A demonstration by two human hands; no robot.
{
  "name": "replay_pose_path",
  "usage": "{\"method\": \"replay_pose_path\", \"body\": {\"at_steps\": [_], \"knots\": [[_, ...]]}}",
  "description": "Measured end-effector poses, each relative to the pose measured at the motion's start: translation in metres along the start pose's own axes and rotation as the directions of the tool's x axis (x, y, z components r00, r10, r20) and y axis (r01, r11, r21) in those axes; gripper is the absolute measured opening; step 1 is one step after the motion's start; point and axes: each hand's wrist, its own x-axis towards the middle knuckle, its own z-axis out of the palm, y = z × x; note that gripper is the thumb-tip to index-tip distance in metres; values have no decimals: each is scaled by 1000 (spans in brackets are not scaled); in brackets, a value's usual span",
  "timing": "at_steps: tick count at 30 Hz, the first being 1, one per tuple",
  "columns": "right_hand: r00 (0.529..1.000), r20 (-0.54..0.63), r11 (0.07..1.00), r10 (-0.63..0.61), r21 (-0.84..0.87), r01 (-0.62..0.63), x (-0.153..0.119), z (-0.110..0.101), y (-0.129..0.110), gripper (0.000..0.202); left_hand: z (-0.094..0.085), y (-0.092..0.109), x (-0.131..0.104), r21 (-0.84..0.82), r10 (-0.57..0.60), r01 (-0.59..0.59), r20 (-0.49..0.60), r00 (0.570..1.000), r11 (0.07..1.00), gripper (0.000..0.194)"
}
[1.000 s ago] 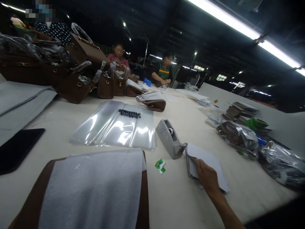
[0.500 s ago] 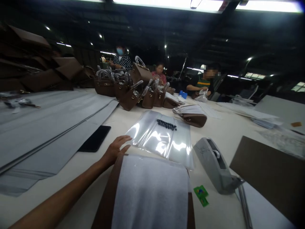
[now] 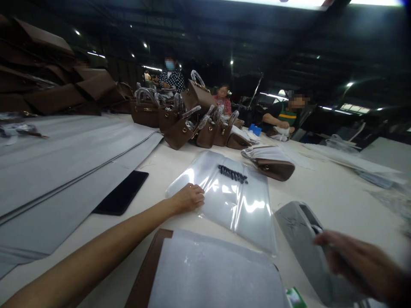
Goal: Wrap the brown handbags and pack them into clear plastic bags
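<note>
Note the clear plastic sleeves (image 3: 250,209) flat on the table (image 3: 334,188), just beyond the sheet-covered brown piece (image 3: 148,261), apparently for easy reach, with left hand (image 3: 188,198) curled at their near-left edge, right hand (image 3: 359,261) blurred over the tape dispenser (image 3: 297,226), either grip impossible to tell, and brown handbags (image 3: 176,136) behind, seemingly set aside.

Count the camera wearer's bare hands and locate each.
2: left hand at the edge of the clear plastic sheets; blurred right hand in front of the grey plastic tape dispenser.
</note>
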Motion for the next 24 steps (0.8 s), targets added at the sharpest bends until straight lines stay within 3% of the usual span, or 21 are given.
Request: {"method": "replay_pose_path", "body": {"at_steps": [1,3,5,9,11,16,19,24], "knots": [[992,126,1000,-13,21,11,-7,-1,-4,52,-1,-3,-2,-6,-39,39,-17,999,999,31],[930,366,997,-47,81,19,-20,4,-8,50,-3,-8,-8,-29,-89,88,-31,996,996,53],[905,424,992,-19,118,-34,-27,13,-3,46,-2,-11,-14,-67,-63,64,17,998,996,67],[949,250,957,191,167,-236,-23,17,19,65,4,-8,-18,-124,-84,106,173,981,987,68],[947,247,929,204,256,-266,-12,17,23,70,7,-5,-15,-118,-140,165,194,971,979,66],[959,177,901,222,339,-271,21,41,23,70,8,-1,-11,-121,-207,234,201,958,965,63],[958,102,897,267,336,-286,39,55,36,71,9,5,-12,-125,-250,272,168,954,954,60],[945,-17,901,327,306,-307,66,47,65,74,17,24,-8,-93,-334,343,96,938,935,54]]}}
